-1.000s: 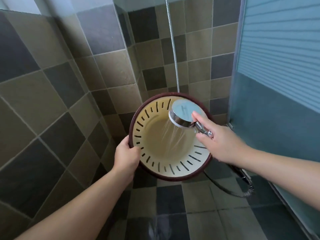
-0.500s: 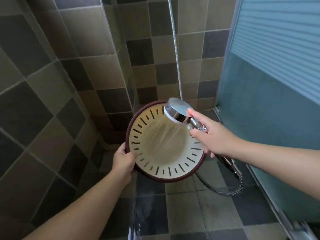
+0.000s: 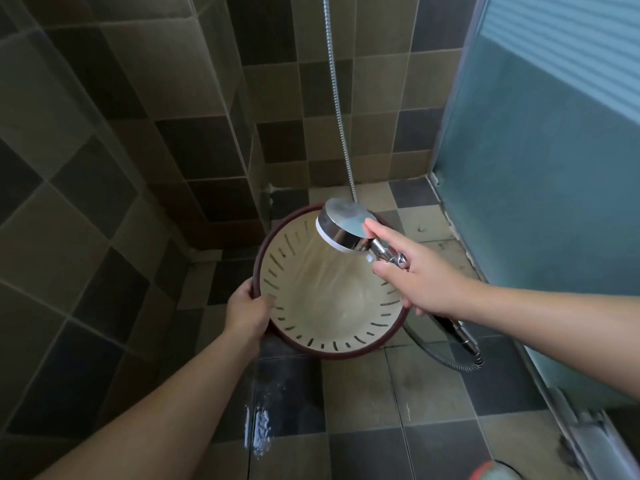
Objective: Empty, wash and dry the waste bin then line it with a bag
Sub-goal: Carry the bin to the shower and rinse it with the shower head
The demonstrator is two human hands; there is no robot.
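Head view: two hands rinsing a round waste bin (image 3: 329, 306) over a tiled shower floor (image 3: 363, 393).

Left hand (image 3: 247, 311) is gripping the bin's dark red rim; right hand (image 3: 414, 275) is curling round a chrome shower head (image 3: 343, 226), forefinger lying along it. Spray is fanning into the smooth cream interior ringed with narrow slots. A ribbed metal hose (image 3: 337, 109) is hanging behind, frosted glass door (image 3: 536, 202) at right.

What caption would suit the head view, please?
Left hand tilts bin; right hand sprays its inside with shower head.

shower head (image 3: 346, 225): glossy chrome metal | hose (image 3: 337, 98): ribbed metal | waste bin (image 3: 332, 303): smooth, probably plastic | wall tiles (image 3: 138, 133): matt
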